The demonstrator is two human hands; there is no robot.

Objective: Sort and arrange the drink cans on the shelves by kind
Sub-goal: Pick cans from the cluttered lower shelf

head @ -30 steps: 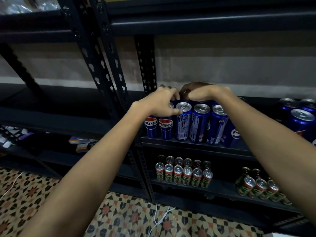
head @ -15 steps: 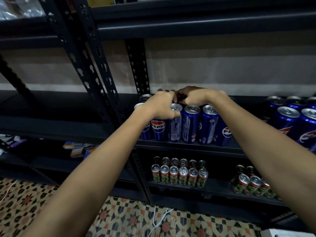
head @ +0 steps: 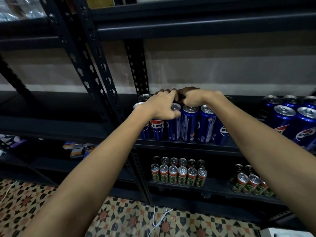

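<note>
A cluster of blue Pepsi cans (head: 189,124) stands upright on the middle shelf (head: 179,147), in two rows. My left hand (head: 162,106) lies over the tops of the left cans, fingers curled over the back row and thumb against a front can's rim. My right hand (head: 193,98) touches it from the right, its fingers curled down onto a back-row can behind the front row. The fingertips of both hands are hidden. A second group of Pepsi cans (head: 283,117) stands further right on the same shelf.
Green and red Milo cans (head: 177,175) stand in two neat rows on the shelf below, with another bunch (head: 248,183) to their right. Black slotted uprights (head: 95,82) divide the racks. Small boxes (head: 77,149) lie on the left rack. A white cable (head: 159,219) trails on the patterned floor.
Both hands stay together on the Pepsi can tops. Two back-left can tops have come into sight beside my left hand, and the view has shifted slightly.
</note>
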